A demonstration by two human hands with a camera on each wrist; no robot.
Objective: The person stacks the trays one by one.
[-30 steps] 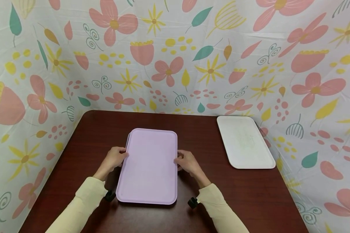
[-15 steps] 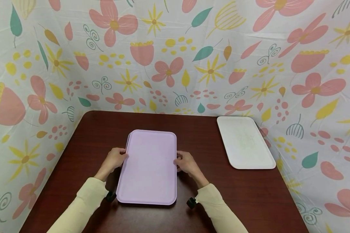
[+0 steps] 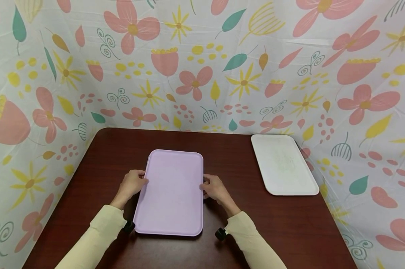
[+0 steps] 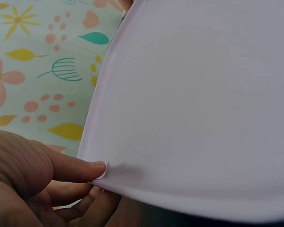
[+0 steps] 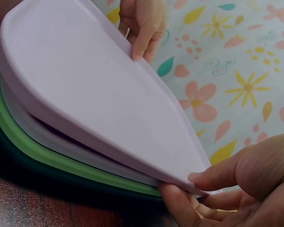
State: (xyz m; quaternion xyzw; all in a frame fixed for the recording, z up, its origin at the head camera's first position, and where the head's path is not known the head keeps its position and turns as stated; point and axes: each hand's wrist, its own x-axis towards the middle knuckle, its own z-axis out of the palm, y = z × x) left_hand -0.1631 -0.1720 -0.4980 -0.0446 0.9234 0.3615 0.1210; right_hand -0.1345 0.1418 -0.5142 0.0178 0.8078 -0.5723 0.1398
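Observation:
A lilac rectangular tray (image 3: 173, 194) lies on top of a stack in the middle. My left hand (image 3: 131, 183) pinches its left rim, thumb on top and fingers underneath. On the right rim, my right hand (image 3: 215, 187) holds in the same way. The right wrist view shows the lilac tray tilted, a gap opening between it and the trays below. Under it sit a pale grey tray (image 5: 85, 153), a light green tray (image 5: 85, 171) and a dark green one (image 5: 85, 185). From the head view the lilac tray covers these lower trays.
A white tray (image 3: 284, 164) with faint greenish marks lies apart at the right edge of the dark brown table (image 3: 229, 153). A floral cloth (image 3: 195, 45) hangs behind the table and along both sides. Small black wrist cameras hang under both wrists.
The lilac tray has shifted slightly left between both hands. It now hides the sliver of a lower tray that showed at its upper left. Both hands keep their grip.

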